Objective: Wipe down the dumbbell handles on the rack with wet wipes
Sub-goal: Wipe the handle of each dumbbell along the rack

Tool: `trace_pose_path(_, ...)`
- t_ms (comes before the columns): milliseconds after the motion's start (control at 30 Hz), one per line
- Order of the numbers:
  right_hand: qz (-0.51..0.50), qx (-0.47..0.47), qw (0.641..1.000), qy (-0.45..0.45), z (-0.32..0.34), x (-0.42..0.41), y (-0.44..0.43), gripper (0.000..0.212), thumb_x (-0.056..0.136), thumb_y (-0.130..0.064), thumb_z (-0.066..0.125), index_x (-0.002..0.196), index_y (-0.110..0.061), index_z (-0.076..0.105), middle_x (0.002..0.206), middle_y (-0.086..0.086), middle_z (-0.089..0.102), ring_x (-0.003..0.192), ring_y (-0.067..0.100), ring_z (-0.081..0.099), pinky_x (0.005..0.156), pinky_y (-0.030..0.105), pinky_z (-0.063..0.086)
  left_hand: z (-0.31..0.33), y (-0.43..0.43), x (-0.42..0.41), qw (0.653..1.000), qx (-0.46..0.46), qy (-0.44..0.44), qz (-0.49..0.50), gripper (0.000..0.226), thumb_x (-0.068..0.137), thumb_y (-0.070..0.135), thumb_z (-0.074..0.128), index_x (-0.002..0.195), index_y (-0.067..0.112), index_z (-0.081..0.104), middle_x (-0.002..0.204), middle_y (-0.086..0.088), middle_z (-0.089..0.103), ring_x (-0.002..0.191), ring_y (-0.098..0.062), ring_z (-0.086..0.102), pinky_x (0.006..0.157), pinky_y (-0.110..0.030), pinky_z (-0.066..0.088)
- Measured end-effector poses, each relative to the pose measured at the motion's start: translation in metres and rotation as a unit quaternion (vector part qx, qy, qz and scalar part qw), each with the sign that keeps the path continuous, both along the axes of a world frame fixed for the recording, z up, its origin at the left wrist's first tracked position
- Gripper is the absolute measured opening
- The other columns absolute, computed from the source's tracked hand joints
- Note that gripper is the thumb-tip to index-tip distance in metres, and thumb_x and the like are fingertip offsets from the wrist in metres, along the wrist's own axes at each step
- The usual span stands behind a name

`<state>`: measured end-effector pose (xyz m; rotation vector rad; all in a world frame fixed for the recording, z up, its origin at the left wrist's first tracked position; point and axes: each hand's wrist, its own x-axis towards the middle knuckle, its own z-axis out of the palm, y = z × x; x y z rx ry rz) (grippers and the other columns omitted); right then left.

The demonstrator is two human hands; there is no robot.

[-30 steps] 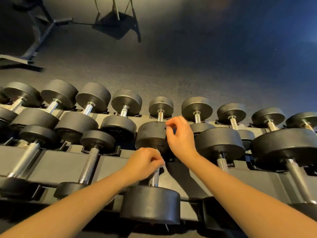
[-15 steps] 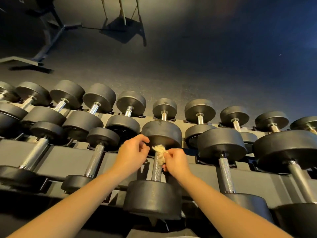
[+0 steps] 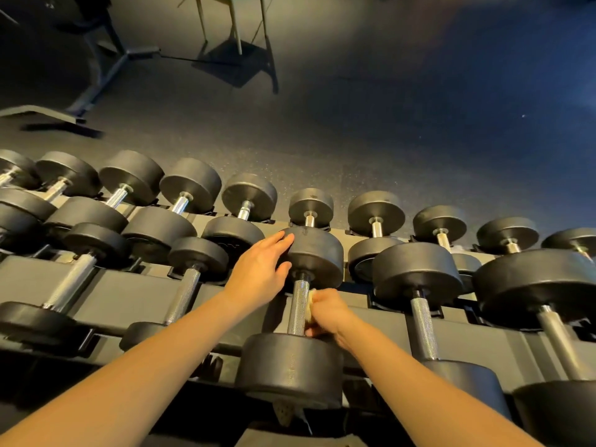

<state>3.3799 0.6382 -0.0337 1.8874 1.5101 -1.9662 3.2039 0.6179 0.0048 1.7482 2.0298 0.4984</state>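
A black dumbbell with a knurled steel handle (image 3: 298, 306) lies on the lower tier of the rack (image 3: 122, 298), straight ahead of me. My left hand (image 3: 259, 269) rests with straight fingers against the left side of its far weight head (image 3: 317, 253). My right hand (image 3: 327, 312) grips a crumpled pale wet wipe (image 3: 310, 304) and presses it to the right side of the handle, near the close weight head (image 3: 290, 369). Most of the wipe is hidden inside my fingers.
Several more black dumbbells fill both tiers, left (image 3: 183, 295) and right (image 3: 422, 321) of the one under my hands. Behind the rack lies dark speckled floor, with a bench base (image 3: 106, 66) at far left and thin stand legs (image 3: 235, 27) at top centre.
My left hand moved from beside the handle up onto the far weight head and straightened. My right hand slid the wipe down the handle toward the close head.
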Motion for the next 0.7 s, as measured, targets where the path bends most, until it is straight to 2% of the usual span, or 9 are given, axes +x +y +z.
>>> trace_pose_path(33, -0.056, -0.008, 0.998, 0.023, -0.001, -0.004, 0.004, 0.028, 0.103, -0.01, 0.048, 0.09, -0.011, 0.073, 0.091, 0.015, 0.072, 0.08, 0.028, 0.071, 0.075, 0.045, 0.064, 0.0, 0.0, -0.001, 1.0, -0.003, -0.003, 0.0, 0.061, 0.102, 0.027, 0.06, 0.159, 0.026, 0.037, 0.163, 0.003, 0.037, 0.151, -0.018, 0.033, 0.123, -0.038, 0.03)
trace_pose_path(100, -0.085, -0.017, 0.995, 0.05, 0.002, -0.007, 0.007, 0.03, 0.103, -0.01, 0.048, 0.085, -0.011, 0.072, 0.086, 0.015, 0.07, 0.076, 0.028, 0.07, 0.066, 0.04, 0.062, -0.003, -0.003, -0.002, 1.0, -0.01, -0.011, -0.005, 0.065, 0.101, 0.027, 0.061, 0.16, 0.028, 0.034, 0.165, 0.005, 0.034, 0.152, -0.017, 0.031, 0.124, -0.039, 0.03)
trace_pose_path(233, 0.014, -0.032, 0.999, 0.038, 0.014, 0.004, 0.0, 0.032, 0.097, -0.002, 0.051, 0.071, -0.011, 0.067, 0.073, 0.012, 0.066, 0.068, 0.02, 0.062, 0.072, 0.036, 0.059, -0.009, -0.008, -0.003, 1.0, -0.018, -0.023, -0.006, 0.072, 0.1, 0.026, 0.062, 0.162, 0.032, 0.026, 0.168, 0.009, 0.025, 0.154, -0.015, 0.026, 0.123, -0.039, 0.029)
trace_pose_path(367, 0.082, -0.013, 0.996, -0.02, 0.028, 0.008, -0.002, 0.03, 0.095, -0.008, 0.059, 0.067, -0.015, 0.066, 0.059, -0.001, 0.064, 0.062, 0.012, 0.059, 0.063, 0.024, 0.05, -0.012, -0.01, 0.001, 1.0, -0.019, -0.025, -0.004, 0.077, 0.099, 0.025, 0.063, 0.163, 0.032, 0.021, 0.17, 0.008, 0.021, 0.155, -0.017, 0.023, 0.122, -0.039, 0.032)
trace_pose_path(433, 0.133, -0.002, 0.989, -0.064, 0.032, 0.01, -0.003, 0.024, 0.094, -0.007, 0.057, 0.072, -0.012, 0.065, 0.065, 0.001, 0.062, 0.065, 0.013, 0.057, 0.06, 0.024, 0.046, -0.011, -0.01, 0.001, 0.999, -0.022, -0.03, -0.008, 0.077, 0.099, 0.026, 0.063, 0.163, 0.032, 0.021, 0.17, 0.008, 0.021, 0.155, -0.017, 0.024, 0.122, -0.04, 0.031)
trace_pose_path(533, 0.224, 0.025, 0.968, -0.11, 0.039, 0.011, -0.004, 0.011, 0.093, -0.008, 0.056, 0.086, -0.009, 0.065, 0.079, 0.006, 0.059, 0.071, 0.015, 0.055, 0.064, 0.027, 0.044, -0.007, -0.01, -0.002, 0.999, -0.031, -0.04, -0.015, 0.077, 0.099, 0.025, 0.063, 0.163, 0.032, 0.021, 0.17, 0.008, 0.02, 0.155, -0.017, 0.023, 0.124, -0.041, 0.03)
trace_pose_path(633, 0.241, 0.068, 0.959, -0.134, 0.049, 0.006, -0.003, 0.015, 0.091, -0.004, 0.057, 0.077, -0.008, 0.06, 0.067, 0.004, 0.053, 0.063, 0.015, 0.05, 0.058, 0.027, 0.041, 0.0, -0.013, -0.006, 0.996, -0.038, -0.077, -0.006, 0.07, 0.099, 0.026, 0.063, 0.161, 0.031, 0.03, 0.167, 0.006, 0.029, 0.152, -0.017, 0.03, 0.122, -0.04, 0.031)
trace_pose_path(700, 0.206, 0.08, 0.966, -0.134, 0.051, 0.001, 0.0, 0.012, 0.089, -0.005, 0.061, 0.079, -0.003, 0.066, 0.068, 0.008, 0.062, 0.061, 0.016, 0.056, 0.058, 0.028, 0.045, 0.005, -0.02, -0.012, 0.995, -0.032, -0.092, 0.022, 0.059, 0.099, 0.028, 0.063, 0.154, 0.03, 0.042, 0.157, 0.006, 0.044, 0.141, -0.016, 0.044, 0.115, -0.037, 0.04)
